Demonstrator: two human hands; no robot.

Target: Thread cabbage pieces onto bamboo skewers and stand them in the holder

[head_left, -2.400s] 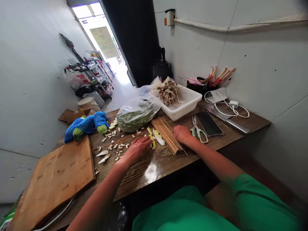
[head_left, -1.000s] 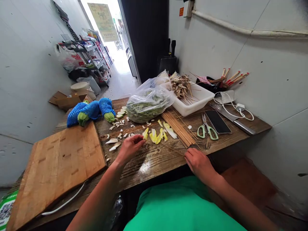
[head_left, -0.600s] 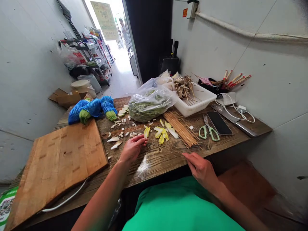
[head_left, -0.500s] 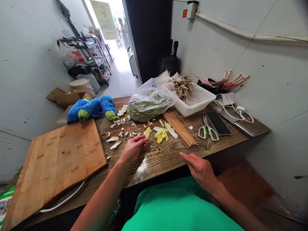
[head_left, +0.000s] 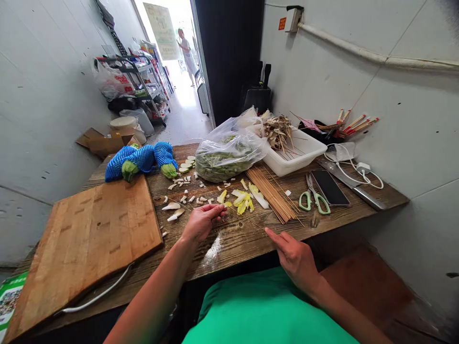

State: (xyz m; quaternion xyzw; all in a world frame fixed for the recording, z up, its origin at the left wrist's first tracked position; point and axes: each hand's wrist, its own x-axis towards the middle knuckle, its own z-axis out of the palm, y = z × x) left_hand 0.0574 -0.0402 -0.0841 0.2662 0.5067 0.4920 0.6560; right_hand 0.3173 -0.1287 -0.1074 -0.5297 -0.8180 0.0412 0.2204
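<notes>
My left hand [head_left: 204,222] pinches a small yellow cabbage leaf [head_left: 222,196] between thumb and fingers, above the wooden table. My right hand [head_left: 292,253] is closed on the end of a thin bamboo skewer [head_left: 254,222], which slants up and leftward to the leaf. Whether the tip has pierced the leaf I cannot tell. Just beyond lie loose yellow cabbage leaves [head_left: 243,201] and a paler leaf [head_left: 258,196]. A bundle of bamboo skewers [head_left: 274,196] rests to their right. Mushroom pieces [head_left: 175,214] and small white chunks are scattered left of my left hand.
A cutting board [head_left: 96,239] covers the table's left side. Behind are vegetables in blue netting [head_left: 143,158], a plastic bag of greens [head_left: 229,155] and a white bin [head_left: 287,165] with skewered mushrooms. Scissors [head_left: 314,195], a phone [head_left: 330,187] and a knife [head_left: 369,197] lie right.
My right hand and the skewer have come slightly closer to my left hand. The leaf has turned in my left fingers. A person in the doorway now shows more fully.
</notes>
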